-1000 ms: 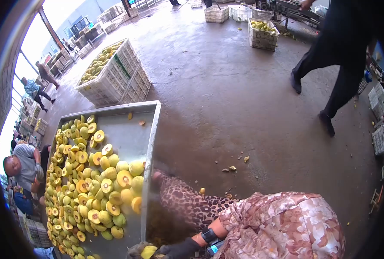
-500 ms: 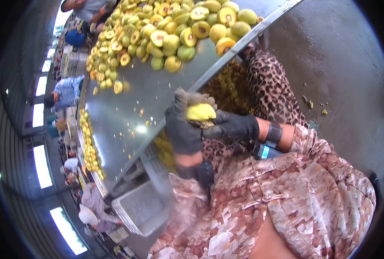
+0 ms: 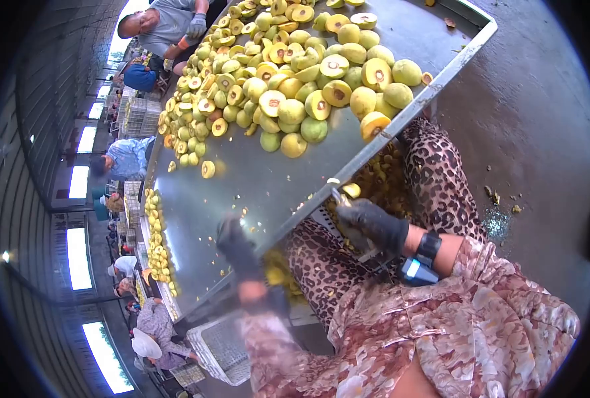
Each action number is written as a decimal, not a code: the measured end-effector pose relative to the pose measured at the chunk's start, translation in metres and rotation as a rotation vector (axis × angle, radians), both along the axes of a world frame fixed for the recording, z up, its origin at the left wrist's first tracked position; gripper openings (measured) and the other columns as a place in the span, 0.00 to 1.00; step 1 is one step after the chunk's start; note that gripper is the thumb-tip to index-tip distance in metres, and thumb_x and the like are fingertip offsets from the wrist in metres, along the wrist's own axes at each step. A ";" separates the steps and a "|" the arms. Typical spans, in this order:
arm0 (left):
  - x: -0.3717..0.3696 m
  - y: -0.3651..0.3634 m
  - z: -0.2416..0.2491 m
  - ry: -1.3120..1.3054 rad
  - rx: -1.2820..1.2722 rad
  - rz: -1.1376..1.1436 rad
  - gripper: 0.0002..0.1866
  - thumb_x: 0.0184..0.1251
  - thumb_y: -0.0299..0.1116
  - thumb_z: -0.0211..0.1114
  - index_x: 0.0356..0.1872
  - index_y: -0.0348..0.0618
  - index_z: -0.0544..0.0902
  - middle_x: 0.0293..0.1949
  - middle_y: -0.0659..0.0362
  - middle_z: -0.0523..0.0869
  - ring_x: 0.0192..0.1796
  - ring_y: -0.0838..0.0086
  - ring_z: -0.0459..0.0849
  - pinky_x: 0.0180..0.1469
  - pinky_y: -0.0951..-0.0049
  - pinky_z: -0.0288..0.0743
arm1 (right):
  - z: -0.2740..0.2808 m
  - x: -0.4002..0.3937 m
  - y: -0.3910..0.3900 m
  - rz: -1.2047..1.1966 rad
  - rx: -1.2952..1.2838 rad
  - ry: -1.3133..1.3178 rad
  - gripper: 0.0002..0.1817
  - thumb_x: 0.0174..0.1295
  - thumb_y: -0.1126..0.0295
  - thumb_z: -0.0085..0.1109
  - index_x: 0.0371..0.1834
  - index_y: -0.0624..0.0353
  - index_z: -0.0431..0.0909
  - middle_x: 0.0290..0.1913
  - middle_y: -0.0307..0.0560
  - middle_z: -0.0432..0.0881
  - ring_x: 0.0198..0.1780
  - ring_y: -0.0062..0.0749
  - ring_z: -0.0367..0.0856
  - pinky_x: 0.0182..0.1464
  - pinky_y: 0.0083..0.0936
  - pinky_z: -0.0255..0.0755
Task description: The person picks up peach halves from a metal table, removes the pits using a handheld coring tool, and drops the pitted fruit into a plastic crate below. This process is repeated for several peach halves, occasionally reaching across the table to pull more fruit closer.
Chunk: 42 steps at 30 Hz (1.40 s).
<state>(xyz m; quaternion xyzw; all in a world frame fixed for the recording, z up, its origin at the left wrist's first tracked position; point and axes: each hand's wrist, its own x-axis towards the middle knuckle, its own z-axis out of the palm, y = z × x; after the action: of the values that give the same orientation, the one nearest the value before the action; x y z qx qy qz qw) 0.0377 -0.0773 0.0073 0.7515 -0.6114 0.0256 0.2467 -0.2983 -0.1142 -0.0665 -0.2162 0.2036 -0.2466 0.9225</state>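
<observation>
My left hand (image 3: pixel 237 249), in a dark glove and smeared by motion, is over the near edge of the metal table (image 3: pixel 255 172). Its fingers are too blurred to read. My right hand (image 3: pixel 372 224), also dark-gloved, is closed around a small tool with a metal tip (image 3: pixel 339 196) pointing at the table's rim. A yellow fruit piece (image 3: pixel 351 190) shows right beside that tip. Farther up the table lies a heap of halved yellow-green, peach-like fruits (image 3: pixel 292 111), many with the brown pit hollow facing up.
Below the rim, between my knees, a container holds yellow fruit pieces (image 3: pixel 382 174). A pale plastic crate (image 3: pixel 222 348) stands at lower left. Small scraps dot the tabletop. A person in grey (image 3: pixel 169 30) works at the far side; other people sit along the left.
My hands have come apart; the yellow fruit half is no longer seen in my left hand, which moved left over the table. My right hand moved right, and its tool now shows. The view shifted.
</observation>
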 end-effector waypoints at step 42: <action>-0.184 0.007 -0.026 1.362 -0.033 -0.014 0.25 0.87 0.48 0.49 0.58 0.33 0.80 0.50 0.47 0.86 0.51 0.60 0.86 0.56 0.62 0.84 | -0.010 0.012 0.018 -0.178 -0.754 0.430 0.12 0.65 0.66 0.68 0.47 0.60 0.86 0.40 0.59 0.88 0.38 0.52 0.86 0.44 0.38 0.77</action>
<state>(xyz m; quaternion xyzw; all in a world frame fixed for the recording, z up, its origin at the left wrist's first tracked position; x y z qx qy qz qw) -0.1467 -0.0705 -0.0185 0.5921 -0.3241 -0.4456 0.5880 -0.2859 -0.0961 -0.0770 -0.5655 0.3045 -0.3314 0.6911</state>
